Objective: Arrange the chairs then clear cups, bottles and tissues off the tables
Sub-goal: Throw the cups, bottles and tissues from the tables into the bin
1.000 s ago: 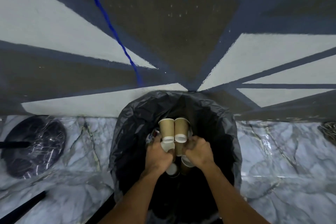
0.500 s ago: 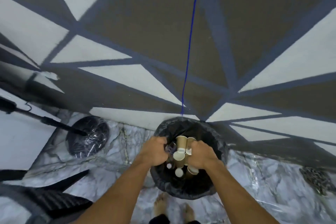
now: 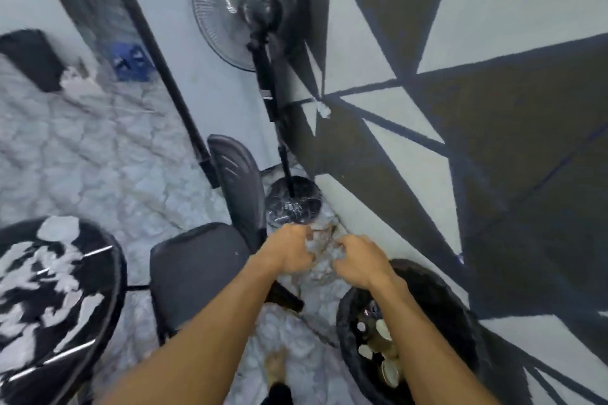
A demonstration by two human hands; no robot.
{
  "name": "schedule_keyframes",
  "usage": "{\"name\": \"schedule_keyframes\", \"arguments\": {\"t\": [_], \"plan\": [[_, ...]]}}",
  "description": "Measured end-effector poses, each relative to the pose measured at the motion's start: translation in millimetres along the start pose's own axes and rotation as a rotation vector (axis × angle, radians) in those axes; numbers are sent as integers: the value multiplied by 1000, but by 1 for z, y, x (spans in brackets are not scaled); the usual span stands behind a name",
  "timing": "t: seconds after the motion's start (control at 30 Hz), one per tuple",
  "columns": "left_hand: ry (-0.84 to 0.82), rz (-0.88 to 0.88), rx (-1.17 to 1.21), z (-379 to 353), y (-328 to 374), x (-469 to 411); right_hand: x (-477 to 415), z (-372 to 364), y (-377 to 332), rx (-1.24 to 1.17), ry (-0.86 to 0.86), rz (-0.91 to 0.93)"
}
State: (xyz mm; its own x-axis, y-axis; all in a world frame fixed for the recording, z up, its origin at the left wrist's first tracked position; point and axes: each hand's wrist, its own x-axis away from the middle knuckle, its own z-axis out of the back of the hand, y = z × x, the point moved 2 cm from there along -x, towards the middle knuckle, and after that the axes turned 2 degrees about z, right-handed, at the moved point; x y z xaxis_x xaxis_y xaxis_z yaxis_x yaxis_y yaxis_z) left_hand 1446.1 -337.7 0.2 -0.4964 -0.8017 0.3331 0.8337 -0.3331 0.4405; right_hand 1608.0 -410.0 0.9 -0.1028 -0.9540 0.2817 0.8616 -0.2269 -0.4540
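A bin lined with a black bag point(image 3: 441, 293) stands at the lower right, against the painted wall. Several brown paper cups point(image 3: 381, 348) lie inside it, partly hidden by my right forearm. My left hand point(image 3: 289, 250) and my right hand point(image 3: 357, 261) hang side by side above the marble floor, to the upper left of the bin. Both hold nothing, fingers loosely curled. A black chair point(image 3: 200, 266) stands just left of my left arm. A round black-and-white table point(image 3: 56, 299) fills the lower left corner.
A black pedestal fan point(image 3: 237, 10) stands ahead by the wall, its round base point(image 3: 294, 200) just beyond my hands. A dark door frame point(image 3: 158, 52) runs diagonally at the upper left. The wall on the right carries a grey, black and white geometric pattern point(image 3: 493, 141).
My hands let go of the paper cups, which now lie in the bin. The view swung left, bringing the chair, table and fan into sight; my hands lifted out of the bin.
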Motion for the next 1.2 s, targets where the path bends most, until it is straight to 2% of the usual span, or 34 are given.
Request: {"name": "schedule_keyframes", "arguments": {"t": [0.37,0.63,0.8,0.97,1.2], "plan": [[259,471,215,37,-178,189,11,-94,-215,200,-301,466],[457,663,298,58,-291,328,44,-172,-373,225,-346,674],[488,783,321,63,-356,402,63,-219,-454,214,-403,754],[551,848,404,67,-408,446,68,-264,-516,263,-463,832],[627,928,446,87,-477,452,42,-312,-597,272,-475,946]]}}
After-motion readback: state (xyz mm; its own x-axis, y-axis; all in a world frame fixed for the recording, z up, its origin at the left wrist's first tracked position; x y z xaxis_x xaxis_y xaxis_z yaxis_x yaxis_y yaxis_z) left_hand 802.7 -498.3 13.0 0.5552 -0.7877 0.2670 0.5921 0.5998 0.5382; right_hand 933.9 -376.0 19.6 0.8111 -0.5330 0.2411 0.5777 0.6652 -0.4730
